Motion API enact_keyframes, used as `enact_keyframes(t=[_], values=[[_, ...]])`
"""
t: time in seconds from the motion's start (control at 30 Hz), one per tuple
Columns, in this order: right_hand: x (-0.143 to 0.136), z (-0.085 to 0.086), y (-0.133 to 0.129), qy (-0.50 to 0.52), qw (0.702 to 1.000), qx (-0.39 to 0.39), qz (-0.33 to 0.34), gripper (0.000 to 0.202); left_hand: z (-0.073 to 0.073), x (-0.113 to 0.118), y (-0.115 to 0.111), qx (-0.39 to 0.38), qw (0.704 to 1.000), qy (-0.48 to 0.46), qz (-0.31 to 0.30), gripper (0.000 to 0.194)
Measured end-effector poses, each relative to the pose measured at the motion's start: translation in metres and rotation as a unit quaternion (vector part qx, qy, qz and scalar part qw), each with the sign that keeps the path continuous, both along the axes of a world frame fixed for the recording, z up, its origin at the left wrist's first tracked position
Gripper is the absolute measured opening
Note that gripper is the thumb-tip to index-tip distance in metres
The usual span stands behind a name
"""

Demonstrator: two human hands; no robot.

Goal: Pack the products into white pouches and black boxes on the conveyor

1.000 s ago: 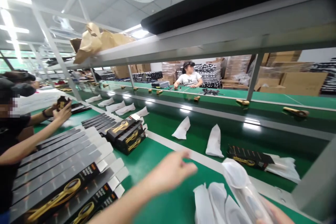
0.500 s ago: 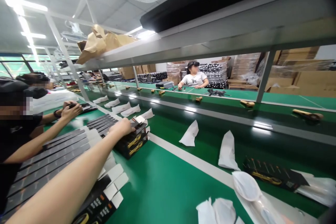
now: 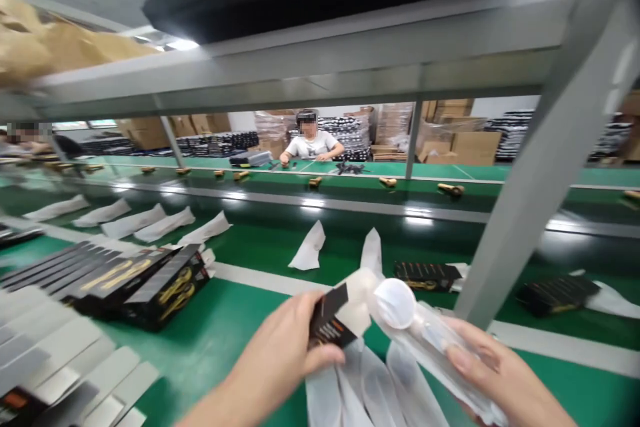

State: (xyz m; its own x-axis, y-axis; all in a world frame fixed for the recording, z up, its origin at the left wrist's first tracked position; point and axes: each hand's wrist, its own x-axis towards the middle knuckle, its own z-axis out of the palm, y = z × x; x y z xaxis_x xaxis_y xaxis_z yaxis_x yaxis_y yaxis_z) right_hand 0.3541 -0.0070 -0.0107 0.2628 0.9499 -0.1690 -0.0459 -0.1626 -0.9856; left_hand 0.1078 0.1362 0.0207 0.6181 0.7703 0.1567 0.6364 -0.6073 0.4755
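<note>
My left hand (image 3: 280,353) is closed around a small black printed box (image 3: 330,323) whose white end flaps stand open towards the right. My right hand (image 3: 493,367) grips a long item in a translucent white bag (image 3: 430,330); its round white end lies right beside the flaps. I cannot tell whether the two touch. Beneath both hands, several more white-bagged items (image 3: 380,387) lie on the green table. To the left is a row of black boxes (image 3: 160,287) with gold tool pictures, and nearer me a stack with open white flaps (image 3: 65,353).
Along the dark green conveyor (image 3: 260,227) lie white bags (image 3: 307,247), a black box with a bag sticking out (image 3: 425,273), and gold-coloured tools (image 3: 315,181) farther off. A grey post (image 3: 545,153) rises at the right, under a long overhead shelf (image 3: 300,87). Opposite sits a co-worker (image 3: 313,143).
The view has swung right. My left hand has moved from the row of boxes to the middle with a box in it. My right hand has come into view holding a bagged item.
</note>
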Motion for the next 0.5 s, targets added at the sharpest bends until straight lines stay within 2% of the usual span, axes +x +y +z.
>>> enact_keyframes(t=[0.1, 0.17, 0.27, 0.37, 0.5], values=[[-0.002, 0.013, -0.008, 0.059, 0.997, -0.012, 0.04, 0.056, -0.018, 0.017, -0.026, -0.033, 0.998, -0.024, -0.041, 0.065], [0.001, 0.014, -0.018, 0.052, 0.995, -0.015, 0.081, 0.057, -0.024, 0.021, -0.033, -0.014, 0.998, -0.017, -0.06, 0.066], [0.007, 0.014, -0.035, 0.034, 0.991, -0.03, 0.124, 0.055, -0.023, 0.021, -0.039, 0.062, 0.989, 0.011, -0.133, 0.067], [0.011, 0.016, -0.047, 0.024, 0.989, -0.037, 0.142, 0.055, -0.017, 0.021, -0.047, 0.155, 0.967, 0.025, -0.202, 0.06], [0.015, 0.015, -0.054, 0.005, 0.989, -0.038, 0.143, 0.053, -0.014, 0.021, -0.051, 0.21, 0.95, -0.004, -0.229, 0.058]])
